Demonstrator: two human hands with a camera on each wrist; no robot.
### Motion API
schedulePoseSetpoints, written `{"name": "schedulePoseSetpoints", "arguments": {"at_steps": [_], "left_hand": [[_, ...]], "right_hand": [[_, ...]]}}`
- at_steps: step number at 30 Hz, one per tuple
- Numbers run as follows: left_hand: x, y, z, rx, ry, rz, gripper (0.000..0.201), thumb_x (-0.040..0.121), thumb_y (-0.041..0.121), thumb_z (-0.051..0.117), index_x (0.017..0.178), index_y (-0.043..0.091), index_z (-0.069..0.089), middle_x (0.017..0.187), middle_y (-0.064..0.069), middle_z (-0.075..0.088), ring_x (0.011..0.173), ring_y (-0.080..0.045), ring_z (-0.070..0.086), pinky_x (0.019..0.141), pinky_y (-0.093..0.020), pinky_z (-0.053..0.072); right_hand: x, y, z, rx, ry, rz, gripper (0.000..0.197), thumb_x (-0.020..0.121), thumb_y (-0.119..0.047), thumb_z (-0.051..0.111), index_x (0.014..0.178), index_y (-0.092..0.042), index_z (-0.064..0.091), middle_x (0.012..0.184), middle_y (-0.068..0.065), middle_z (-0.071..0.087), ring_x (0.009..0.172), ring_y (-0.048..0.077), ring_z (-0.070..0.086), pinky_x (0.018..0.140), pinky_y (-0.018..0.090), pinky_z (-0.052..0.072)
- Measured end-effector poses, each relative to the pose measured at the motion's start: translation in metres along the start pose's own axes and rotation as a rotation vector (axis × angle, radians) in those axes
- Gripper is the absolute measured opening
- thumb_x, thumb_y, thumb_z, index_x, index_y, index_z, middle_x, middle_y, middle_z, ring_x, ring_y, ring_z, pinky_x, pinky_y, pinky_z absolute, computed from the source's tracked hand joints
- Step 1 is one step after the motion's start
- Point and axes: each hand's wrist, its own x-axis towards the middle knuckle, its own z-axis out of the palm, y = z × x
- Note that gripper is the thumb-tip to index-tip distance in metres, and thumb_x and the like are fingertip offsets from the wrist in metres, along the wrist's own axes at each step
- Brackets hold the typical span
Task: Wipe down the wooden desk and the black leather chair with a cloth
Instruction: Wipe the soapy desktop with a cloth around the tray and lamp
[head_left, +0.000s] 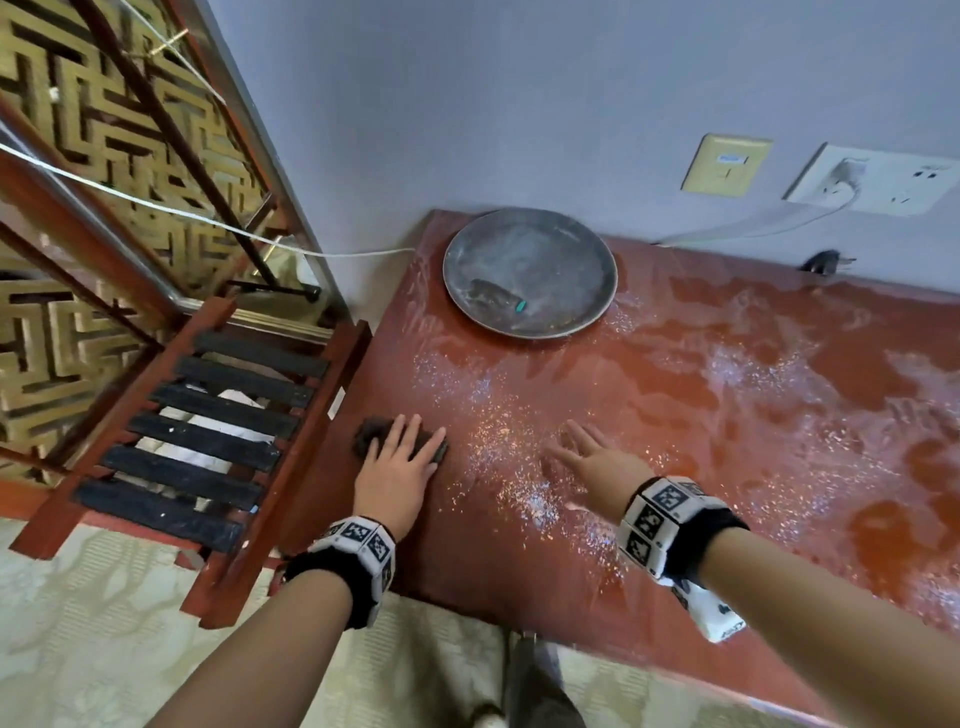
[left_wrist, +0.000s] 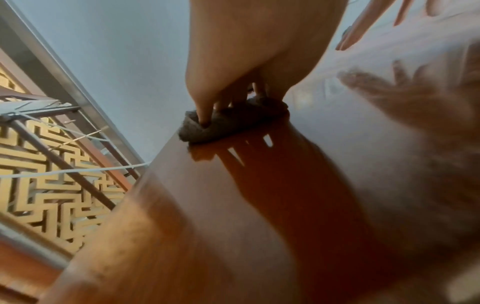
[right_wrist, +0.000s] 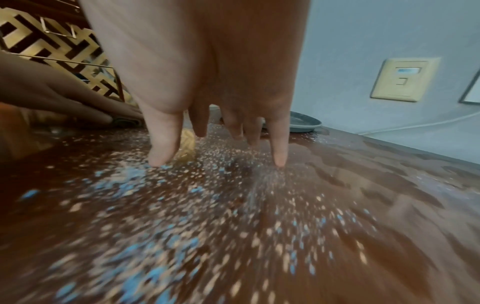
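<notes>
The left hand (head_left: 397, 475) lies flat on a dark cloth (head_left: 374, 439), with its fingers straight and pressing down, so this grip is spread out, not curled round anything. The cloth sits right at the left edge of the red wooden counter (head_left: 701, 415). The right hand (head_left: 587, 454) is flat too, fingers spread, touching the bare counter just beside the left hand and holding nothing. The counter looks wet and shiny, with lots of little white and blue specks (head_left: 519, 467) between the 2 hands and farther right. A round grey plate (head_left: 530, 273) sits at the back near the wall, and a white cord (head_left: 753, 226) runs along the wall from a socket (head_left: 878, 179). What could go wrong? The cloth is so near the edge that 1 more push to the left could slide it off onto the floor, or onto the slatted rack (head_left: 208, 441) beside the counter. The flat hand only presses, so the cloth could slip out from under it on the wet top. A wide sweep could bump the plate or push water toward the cord and socket. The specks could smear instead of lifting. The black leather chair is not in view, so that part looks not yet done.
</notes>
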Motion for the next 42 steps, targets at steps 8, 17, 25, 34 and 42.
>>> {"name": "schedulePoseSetpoints", "arguments": {"at_steps": [8,17,25,34,42], "left_hand": [[-0.065,-0.033,0.010,-0.026,-0.094,0.061,0.051,0.103,0.039,0.007,0.141,0.030,0.039,0.148,0.002,0.039,0.141,-0.017,0.023,0.112,-0.028,0.011],[0.079,-0.043,-0.011,-0.133,-0.086,-0.003,0.044,0.102,0.032,0.025,0.146,0.029,0.031,0.157,-0.002,0.019,0.146,-0.018,0.000,0.117,-0.043,0.016],[-0.015,-0.050,0.009,-0.186,-0.045,0.195,0.046,0.102,0.035,0.013,0.140,0.034,0.039,0.150,0.003,0.035,0.143,-0.018,0.019,0.114,-0.033,0.017],[0.075,-0.048,-0.022,-0.173,-0.110,0.190,0.047,0.097,0.009,0.043,0.141,0.024,0.042,0.156,-0.002,0.022,0.145,-0.020,0.001,0.117,-0.045,0.022],[0.076,-0.067,-0.004,-0.316,-0.030,0.205,0.040,0.098,0.015,0.040,0.136,0.024,0.050,0.150,-0.002,0.037,0.144,-0.019,0.014,0.114,-0.044,0.026]], "right_hand": [[0.072,0.025,-0.032,-0.088,-0.012,-0.064,0.104,0.073,-0.053,0.068,0.146,-0.041,-0.006,0.156,0.001,-0.017,0.144,0.025,-0.013,0.110,0.064,0.016],[0.086,0.035,-0.029,-0.131,-0.065,-0.063,0.108,0.070,-0.060,0.065,0.144,-0.043,-0.011,0.154,0.000,-0.026,0.143,0.025,-0.020,0.110,0.065,0.012],[0.083,0.029,-0.039,-0.116,-0.079,-0.049,0.105,0.072,-0.056,0.067,0.146,-0.041,-0.006,0.154,0.000,-0.025,0.143,0.025,-0.018,0.112,0.062,0.014],[0.118,0.021,-0.051,-0.066,-0.050,0.081,0.113,0.066,-0.057,0.073,0.144,-0.045,-0.007,0.156,0.001,-0.017,0.144,0.027,-0.013,0.109,0.066,0.015],[0.119,0.026,-0.044,-0.045,-0.029,0.068,0.110,0.067,-0.059,0.071,0.144,-0.047,-0.007,0.156,0.000,-0.019,0.144,0.026,-0.016,0.108,0.068,0.013]]}}
